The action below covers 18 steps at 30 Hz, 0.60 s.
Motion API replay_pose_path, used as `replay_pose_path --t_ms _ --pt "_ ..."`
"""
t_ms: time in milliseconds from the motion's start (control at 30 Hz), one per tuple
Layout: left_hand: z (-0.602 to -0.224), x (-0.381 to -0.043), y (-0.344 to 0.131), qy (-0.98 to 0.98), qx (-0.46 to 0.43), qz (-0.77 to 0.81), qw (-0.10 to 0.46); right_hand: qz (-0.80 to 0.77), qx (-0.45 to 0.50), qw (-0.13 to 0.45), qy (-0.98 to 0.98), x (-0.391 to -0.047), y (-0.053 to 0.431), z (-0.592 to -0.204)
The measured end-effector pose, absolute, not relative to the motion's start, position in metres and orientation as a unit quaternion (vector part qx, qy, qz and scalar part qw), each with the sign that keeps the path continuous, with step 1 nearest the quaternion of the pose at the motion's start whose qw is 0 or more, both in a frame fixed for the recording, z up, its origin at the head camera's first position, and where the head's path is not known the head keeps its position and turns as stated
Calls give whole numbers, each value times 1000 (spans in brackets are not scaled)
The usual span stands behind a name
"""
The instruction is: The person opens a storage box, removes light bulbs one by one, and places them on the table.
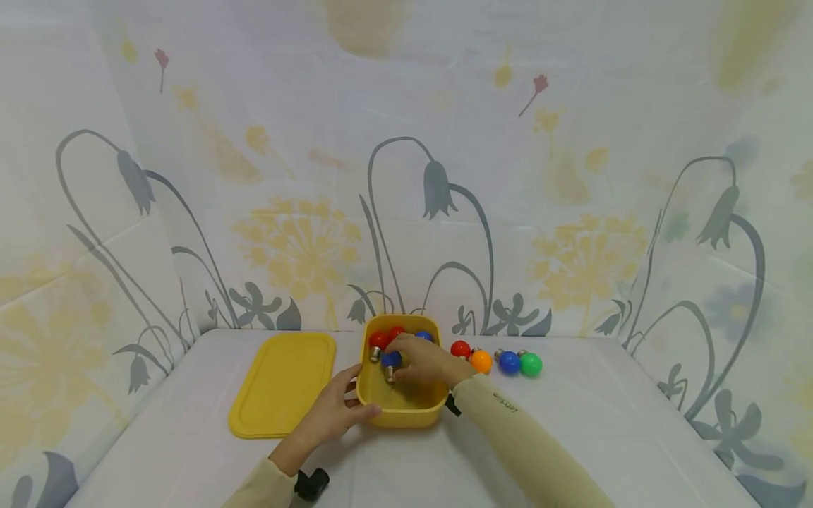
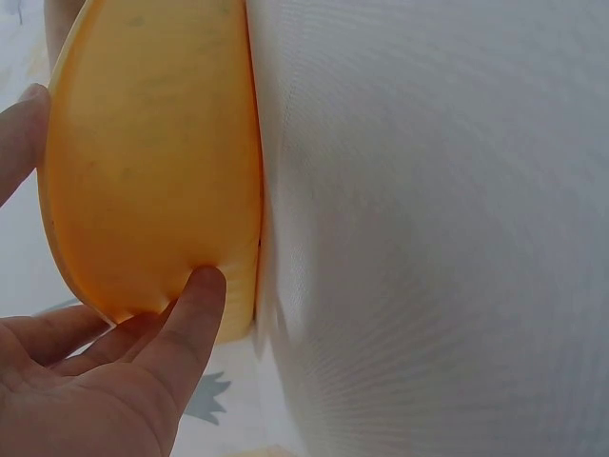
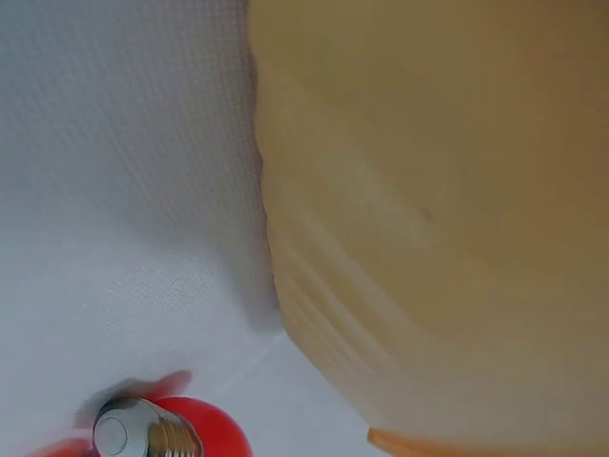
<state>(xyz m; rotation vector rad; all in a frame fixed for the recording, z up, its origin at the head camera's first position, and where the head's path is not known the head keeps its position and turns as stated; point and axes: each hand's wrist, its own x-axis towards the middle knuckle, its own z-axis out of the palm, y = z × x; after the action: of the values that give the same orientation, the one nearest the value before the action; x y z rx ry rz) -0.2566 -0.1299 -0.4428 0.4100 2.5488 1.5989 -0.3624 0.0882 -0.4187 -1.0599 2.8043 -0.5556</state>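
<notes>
A yellow plastic container (image 1: 406, 419) stands on the table with red and blue light bulbs in it. My left hand (image 1: 336, 406) grips its near left corner, thumb along the front and fingers against the left side; the left wrist view shows those fingertips (image 2: 205, 286) touching the wall (image 2: 152, 162). My right hand (image 1: 424, 361) reaches inside over the right rim and holds a blue bulb (image 1: 392, 359) between fingers and thumb, its metal base pointing toward me. Two red bulbs (image 1: 378, 340) and another blue bulb (image 1: 424, 336) lie at the far end. The right wrist view hides that hand.
Left of the container lies a flat yellow lid (image 1: 282, 384). On the table to the right are a red bulb (image 1: 460, 349), an orange bulb (image 1: 480, 362), a blue bulb (image 1: 509, 363) and a green bulb (image 1: 531, 365). A patterned cloth wall (image 1: 406, 275) stands behind.
</notes>
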Motion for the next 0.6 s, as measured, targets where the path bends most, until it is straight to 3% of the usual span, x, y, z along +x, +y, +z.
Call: replay_pose_path --t_ms 133,600 --pt "-443 -256 -130 835 137 529 54 -186 -354 42 916 -361 87 -419" --pt "-443 -257 -131 832 153 531 50 -229 -339 108 906 -350 85 -417"
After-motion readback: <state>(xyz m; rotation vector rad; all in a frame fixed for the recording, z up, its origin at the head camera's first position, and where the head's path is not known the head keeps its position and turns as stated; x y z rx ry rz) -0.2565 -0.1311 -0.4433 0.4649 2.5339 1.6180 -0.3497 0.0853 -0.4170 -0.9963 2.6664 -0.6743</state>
